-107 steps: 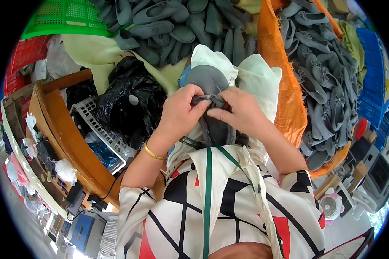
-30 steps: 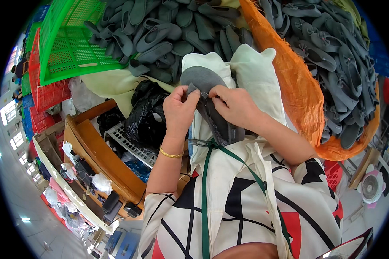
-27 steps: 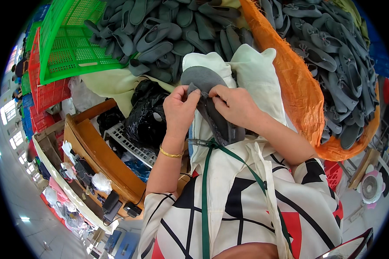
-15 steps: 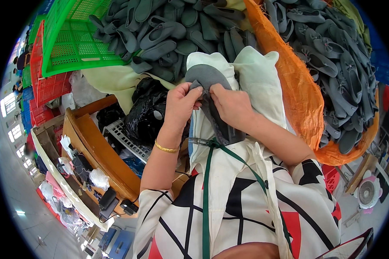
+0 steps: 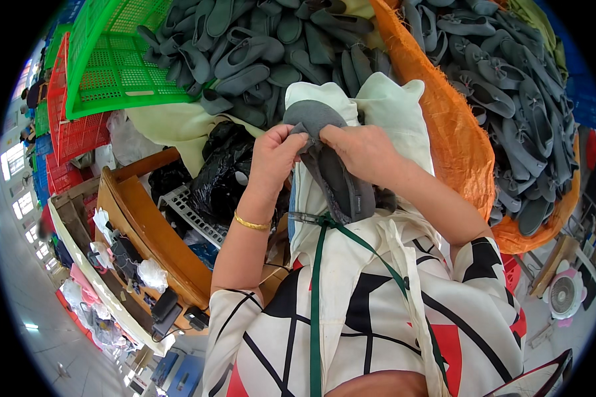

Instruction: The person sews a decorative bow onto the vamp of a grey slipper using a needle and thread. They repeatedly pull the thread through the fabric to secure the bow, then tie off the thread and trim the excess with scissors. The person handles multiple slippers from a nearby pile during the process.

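Observation:
A dark grey fabric slipper shoe (image 5: 338, 178) lies over my lap, its rounded toe pointing away from me and its heel toward my waist. My left hand (image 5: 279, 153) pinches a bow or strip of the same grey cloth at the left edge of the shoe's opening. On the other side, my right hand (image 5: 361, 151) grips the opening's edge near the toe, thumb and fingers closed. Part of a second dark item shows beneath the shoe at the right. A small metal tool (image 5: 303, 217) rests by the green apron tie (image 5: 351, 233).
Grey shoes (image 5: 251, 53) are heaped ahead, beside a green plastic basket (image 5: 122, 66). At the right, an orange woven sack (image 5: 453, 132) holds more bow-trimmed shoes (image 5: 510, 99). A wooden drawer unit (image 5: 146, 231) and black plastic bags (image 5: 225, 169) are on the left.
My right hand has shifted slightly up and right, showing more of the shoe's opening. The left hand keeps its pinch and has moved very little.

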Motion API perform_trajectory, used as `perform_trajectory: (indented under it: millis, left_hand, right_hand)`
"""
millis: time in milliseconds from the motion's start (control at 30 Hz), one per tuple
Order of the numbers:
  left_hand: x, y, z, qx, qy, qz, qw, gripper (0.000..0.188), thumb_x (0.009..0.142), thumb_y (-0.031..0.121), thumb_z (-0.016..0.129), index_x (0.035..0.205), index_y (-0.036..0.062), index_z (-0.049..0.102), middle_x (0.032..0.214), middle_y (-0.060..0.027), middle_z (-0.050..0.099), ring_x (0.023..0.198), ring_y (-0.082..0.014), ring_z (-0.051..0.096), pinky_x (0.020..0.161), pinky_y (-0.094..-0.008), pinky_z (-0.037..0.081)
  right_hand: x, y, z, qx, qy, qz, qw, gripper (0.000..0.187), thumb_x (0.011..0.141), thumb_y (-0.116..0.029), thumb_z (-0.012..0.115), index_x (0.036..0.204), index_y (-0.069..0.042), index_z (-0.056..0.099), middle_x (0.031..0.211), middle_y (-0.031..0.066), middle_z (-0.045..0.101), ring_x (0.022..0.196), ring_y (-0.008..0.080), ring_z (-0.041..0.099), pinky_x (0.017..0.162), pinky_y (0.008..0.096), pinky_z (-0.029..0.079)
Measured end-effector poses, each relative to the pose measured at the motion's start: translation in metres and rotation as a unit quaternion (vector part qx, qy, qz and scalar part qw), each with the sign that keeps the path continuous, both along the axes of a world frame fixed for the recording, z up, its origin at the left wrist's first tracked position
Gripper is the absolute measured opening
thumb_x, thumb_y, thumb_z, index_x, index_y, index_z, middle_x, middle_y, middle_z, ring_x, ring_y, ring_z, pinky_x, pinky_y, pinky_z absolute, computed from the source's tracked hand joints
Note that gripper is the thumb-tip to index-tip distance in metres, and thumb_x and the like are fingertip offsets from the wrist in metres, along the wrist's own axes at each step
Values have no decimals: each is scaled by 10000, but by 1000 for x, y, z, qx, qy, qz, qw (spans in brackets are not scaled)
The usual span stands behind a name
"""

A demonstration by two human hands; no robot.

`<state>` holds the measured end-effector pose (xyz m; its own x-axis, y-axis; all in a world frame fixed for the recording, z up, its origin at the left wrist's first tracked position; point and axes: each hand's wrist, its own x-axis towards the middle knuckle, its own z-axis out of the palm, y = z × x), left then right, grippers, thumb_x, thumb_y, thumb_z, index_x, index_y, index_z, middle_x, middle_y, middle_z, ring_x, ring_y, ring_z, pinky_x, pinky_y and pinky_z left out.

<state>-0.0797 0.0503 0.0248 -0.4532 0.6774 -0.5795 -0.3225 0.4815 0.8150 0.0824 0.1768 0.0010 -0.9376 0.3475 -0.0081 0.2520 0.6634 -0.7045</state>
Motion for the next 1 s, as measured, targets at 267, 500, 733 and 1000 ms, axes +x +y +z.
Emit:
perform_trajectory:
  millis: [267, 500, 733, 1000]
  left_hand:
    - [-13, -1, -4, -5, -70, -40, 997, 121, 937, 172, 638, 959, 73, 704, 790, 40, 653, 668, -30, 532, 613, -197, 423]
    - [-14, -4, -6, 13, -88, -26, 996, 131, 945, 164, 648, 988, 54, 704, 800, 35, 656, 669, -32, 542, 621, -184, 431]
    - [-3, -5, -6, 29, -36, -10, 999, 126, 923, 161, 707, 947, 38, 715, 789, 47, 651, 639, -22, 503, 596, -179, 400]
    - [5, -1, -10, 11, 46, -21, 999, 132, 918, 151, 705, 916, 19, 720, 779, 47, 650, 629, -24, 489, 581, -180, 396]
  right_hand:
    - [-5, -9, -6, -21, 24, -35, 999, 88, 936, -103, 566, 1021, -81, 556, 777, 147, 656, 714, 359, 653, 597, 459, 492]
    - [-17, -17, 5, -135, 57, -117, 982, 98, 977, -111, 545, 1028, -50, 487, 751, 175, 635, 677, 383, 638, 598, 452, 488]
    - [-22, 2, 13, -168, 65, -71, 981, 86, 948, -151, 577, 953, -71, 548, 827, 149, 643, 744, 388, 637, 627, 488, 485]
    - [-42, -2, -6, 36, 186, -81, 978, 145, 890, -199, 661, 861, -82, 582, 883, 82, 623, 729, 299, 641, 569, 378, 494]
